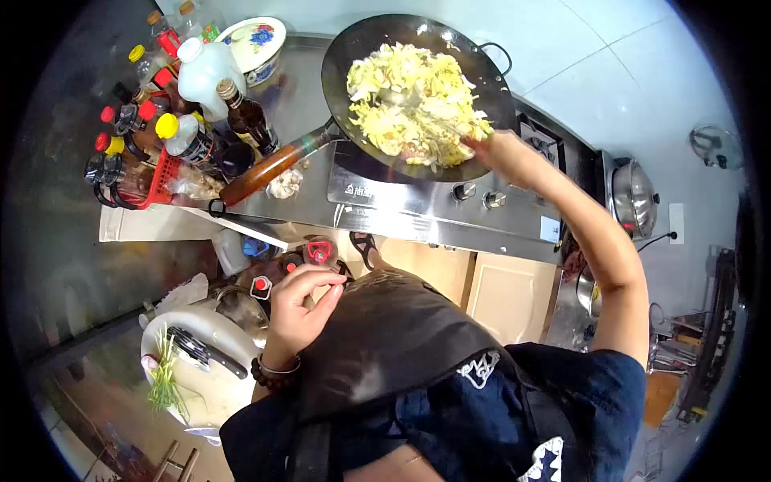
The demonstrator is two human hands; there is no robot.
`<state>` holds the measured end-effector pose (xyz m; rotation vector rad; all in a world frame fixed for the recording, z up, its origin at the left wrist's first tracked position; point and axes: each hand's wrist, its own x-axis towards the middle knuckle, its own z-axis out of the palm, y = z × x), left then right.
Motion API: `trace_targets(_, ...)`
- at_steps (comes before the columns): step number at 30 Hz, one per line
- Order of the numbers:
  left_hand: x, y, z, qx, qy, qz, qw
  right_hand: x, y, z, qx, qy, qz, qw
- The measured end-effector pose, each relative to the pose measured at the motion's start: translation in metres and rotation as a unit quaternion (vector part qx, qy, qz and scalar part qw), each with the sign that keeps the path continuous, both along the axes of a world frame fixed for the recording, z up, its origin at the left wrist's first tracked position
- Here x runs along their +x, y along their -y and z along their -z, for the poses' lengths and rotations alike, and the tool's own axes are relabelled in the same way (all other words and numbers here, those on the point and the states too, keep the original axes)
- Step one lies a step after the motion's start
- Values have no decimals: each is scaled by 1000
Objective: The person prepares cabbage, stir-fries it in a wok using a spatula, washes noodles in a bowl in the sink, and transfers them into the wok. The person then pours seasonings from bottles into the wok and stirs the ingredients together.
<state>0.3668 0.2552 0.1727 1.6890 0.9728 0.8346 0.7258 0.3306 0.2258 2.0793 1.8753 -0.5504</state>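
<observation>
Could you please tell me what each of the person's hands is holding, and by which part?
The right hand grips a spatula by its handle end, over the wok. The left hand is curled; any hold cannot be told.

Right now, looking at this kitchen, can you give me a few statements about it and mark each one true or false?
1. The wok holds pale chopped vegetables. True.
2. The right hand is raised to the wok's rim, over the food. True.
3. The left hand grips the wok's wooden handle. False: it is held near the apron, apart from the handle, its fingers curled with nothing visible in them.
4. The bottles stand to the right of the stove. False: they are crowded on its left.
5. A knife lies on the round white board beside green stalks. True.
</observation>
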Motion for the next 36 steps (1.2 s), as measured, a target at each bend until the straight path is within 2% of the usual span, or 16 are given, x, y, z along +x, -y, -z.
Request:
trace_targets(1,-1,0,-4,15,-8,13,1000,21,-2,11,75,-70,33,994)
trace_targets(3,-3,-3,-6,31,4,10,999,46,7,-2,22,-10,-16,1000)
trace_targets(5,-9,-3,3,30,-7,-35,999,-3,26,-66,-65,-35,7,997)
trace_targets(7,-13,-8,6,49,-49,-83,994,5,30,-50,19,-86,-105,991)
trace_targets(9,-16,-18,9,125,-86,-156,976,1,-8,-42,-29,8,-14,999)
trace_targets(11,-24,-36,16,234,-121,-191,946,23,-43,-38,20,64,-21,998)
trace_targets(12,-29,-41,14,230,-232,-215,920,44,-56,-48,73,106,-65,990)
trace_targets(13,-32,-50,13,233,-231,-216,920,60,-63,-66,128,150,-109,974)
trace_targets(15,-37,-64,12,302,-295,-252,871,40,-54,-135,71,285,-71,953)
trace_targets(18,-39,-71,11,296,-327,-265,857,35,-26,-179,37,330,-98,938)
trace_targets(20,-40,-74,13,288,-340,-270,853,41,-26,-170,34,296,-137,945)
trace_targets(21,-41,-76,20,272,-332,-266,863,41,-35,-150,16,267,-103,958)
trace_targets(24,-39,-84,29,244,-283,-255,892,31,-53,-90,132,214,-89,964)
trace_targets(27,-36,-91,23,250,-257,-257,897,24,-37,-113,202,270,-153,929)
trace_targets(31,-35,-92,24,212,-281,-272,895,31,-20,-148,45,396,-89,913)
trace_targets(36,-36,-95,29,234,-277,-272,892,72,-65,-64,132,322,-61,936)
